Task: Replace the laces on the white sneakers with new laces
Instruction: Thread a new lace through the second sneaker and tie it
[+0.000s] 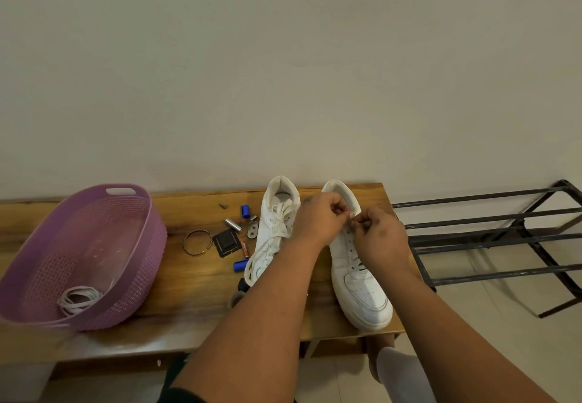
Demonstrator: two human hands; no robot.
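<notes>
Two shoes point(356, 264) on table point(189, 280). One basket point(78, 254). Left hand point(318, 218) and right hand point(379, 235) both pinching one lace point(352, 215).

Brightness: soft, even indoor light, moderately dim and warm-toned.
Shadows: faint and diffuse; a soft one lies under the purple basket point(91, 254) on the wooden bench point(195, 292).
Glare: a mild sheen on the bench's front edge.
Distortion: wide-angle bending curves the bench and the metal rack point(491, 239) toward the edges.
Sharpness: slightly soft throughout; forearms nearest the camera look blurred.
</notes>
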